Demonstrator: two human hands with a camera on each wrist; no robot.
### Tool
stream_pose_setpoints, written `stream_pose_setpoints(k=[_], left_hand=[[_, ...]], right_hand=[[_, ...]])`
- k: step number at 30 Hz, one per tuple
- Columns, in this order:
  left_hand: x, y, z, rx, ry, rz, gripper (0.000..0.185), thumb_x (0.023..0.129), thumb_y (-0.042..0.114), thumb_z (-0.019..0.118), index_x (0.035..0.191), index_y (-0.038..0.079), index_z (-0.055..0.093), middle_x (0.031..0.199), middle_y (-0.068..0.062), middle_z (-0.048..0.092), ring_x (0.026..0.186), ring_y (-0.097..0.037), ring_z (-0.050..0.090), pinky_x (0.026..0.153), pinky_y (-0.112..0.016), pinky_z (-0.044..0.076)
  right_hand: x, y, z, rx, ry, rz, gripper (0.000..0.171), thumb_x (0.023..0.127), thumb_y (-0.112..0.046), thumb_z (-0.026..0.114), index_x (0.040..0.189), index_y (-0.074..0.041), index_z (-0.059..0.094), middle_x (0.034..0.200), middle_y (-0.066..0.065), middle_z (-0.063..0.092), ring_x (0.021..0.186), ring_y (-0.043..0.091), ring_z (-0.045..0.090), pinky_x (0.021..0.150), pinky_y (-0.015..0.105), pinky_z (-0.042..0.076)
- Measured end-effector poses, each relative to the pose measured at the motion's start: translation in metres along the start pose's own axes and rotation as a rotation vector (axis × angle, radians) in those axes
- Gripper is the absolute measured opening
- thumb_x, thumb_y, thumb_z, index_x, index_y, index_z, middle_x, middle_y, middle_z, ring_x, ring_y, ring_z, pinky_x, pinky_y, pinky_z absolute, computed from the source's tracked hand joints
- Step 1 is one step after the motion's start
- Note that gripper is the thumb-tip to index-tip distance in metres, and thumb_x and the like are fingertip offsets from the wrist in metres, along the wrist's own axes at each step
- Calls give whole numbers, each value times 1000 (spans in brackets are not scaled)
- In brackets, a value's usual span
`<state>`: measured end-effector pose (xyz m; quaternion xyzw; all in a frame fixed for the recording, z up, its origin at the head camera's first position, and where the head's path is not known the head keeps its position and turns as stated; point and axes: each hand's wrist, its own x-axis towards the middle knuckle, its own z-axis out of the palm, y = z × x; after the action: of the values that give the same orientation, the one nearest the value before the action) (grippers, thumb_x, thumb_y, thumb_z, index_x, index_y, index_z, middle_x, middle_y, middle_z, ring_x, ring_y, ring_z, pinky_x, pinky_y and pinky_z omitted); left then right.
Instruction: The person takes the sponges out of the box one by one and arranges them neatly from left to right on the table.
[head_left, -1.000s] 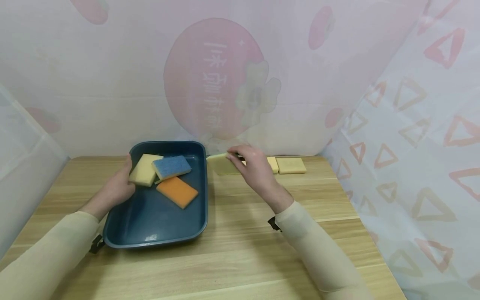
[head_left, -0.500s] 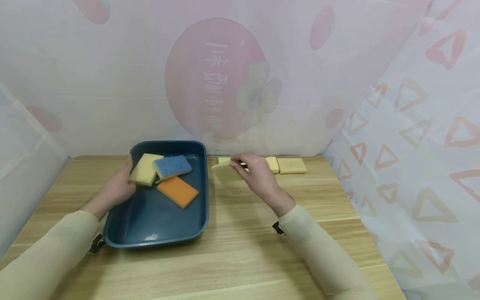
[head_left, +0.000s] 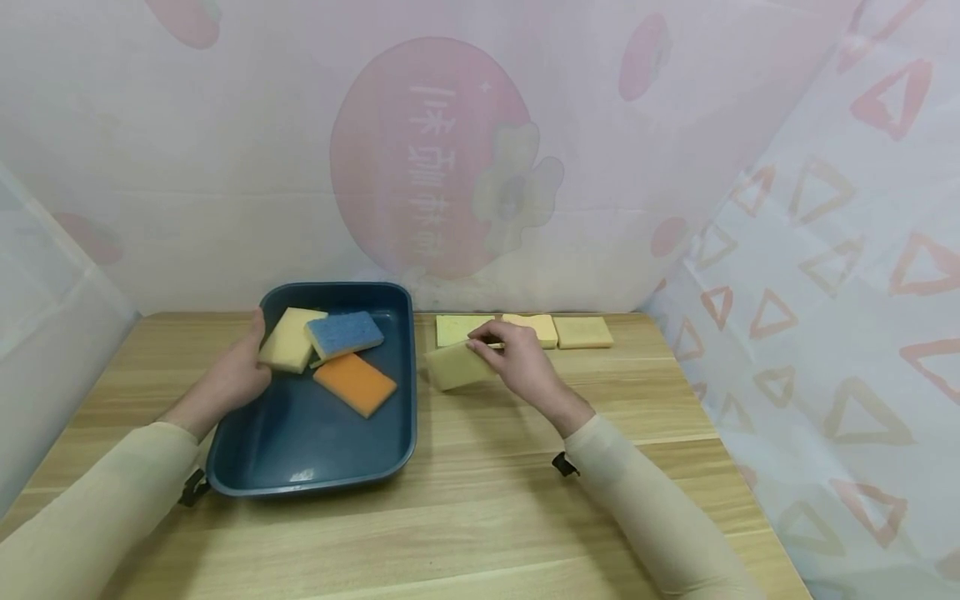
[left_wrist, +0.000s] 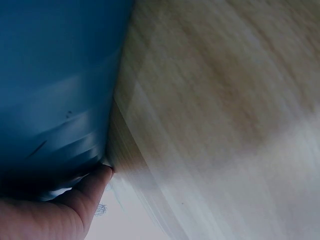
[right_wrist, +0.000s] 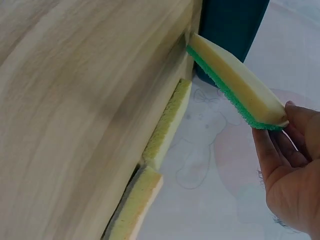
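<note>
My left hand (head_left: 231,372) grips the left rim of a dark blue tray (head_left: 311,450); some of its fingers are hidden. In the left wrist view a finger (left_wrist: 92,187) lies at the tray's outer wall. Inside the tray lie a pale yellow sponge (head_left: 290,340), a blue-topped sponge (head_left: 345,334) overlapping it, and an orange sponge (head_left: 356,384). To the tray's right, my right hand (head_left: 523,360) pinches one end of a sponge (head_left: 457,366). The right wrist view shows its green scouring layer (right_wrist: 225,95) under the pale yellow foam, held tilted between thumb and fingers.
Along the table's back edge lie a yellow-green sponge (head_left: 459,327), a pale yellow sponge (head_left: 542,330) and a tan-yellow sponge (head_left: 583,332) in a row. A printed curtain (head_left: 600,208) stands right behind them. The wooden table (head_left: 480,500) extends toward the front.
My right hand has drawn its sponge back from the rear row toward the front, uncovering the yellow-green sponge behind it. The left hand and the tray have stayed put.
</note>
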<state>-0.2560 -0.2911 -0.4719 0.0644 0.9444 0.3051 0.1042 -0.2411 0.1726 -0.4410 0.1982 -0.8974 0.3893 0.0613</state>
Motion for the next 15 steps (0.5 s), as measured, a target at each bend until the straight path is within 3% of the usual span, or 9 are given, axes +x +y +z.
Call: stream_pose_setpoints(k=[6, 15], left_hand=[[0, 1, 0, -3, -1, -2, 104, 102, -5, 48, 178, -9, -23, 164, -64, 31, 71, -29, 52, 63, -39, 46], [-1, 1, 0, -13, -6, -3, 103, 103, -5, 47, 178, -10, -23, 173, -61, 15, 73, -30, 52, 64, -39, 46]], right_hand=[[-1, 11, -7, -37, -24, 31, 19, 112, -19, 80, 124, -6, 85, 121, 10, 89, 114, 27, 85, 107, 44, 70], [-1, 25, -11, -110, -91, 70, 16, 110, -16, 81, 121, -4, 84, 121, 13, 89, 117, 32, 87, 104, 43, 71]])
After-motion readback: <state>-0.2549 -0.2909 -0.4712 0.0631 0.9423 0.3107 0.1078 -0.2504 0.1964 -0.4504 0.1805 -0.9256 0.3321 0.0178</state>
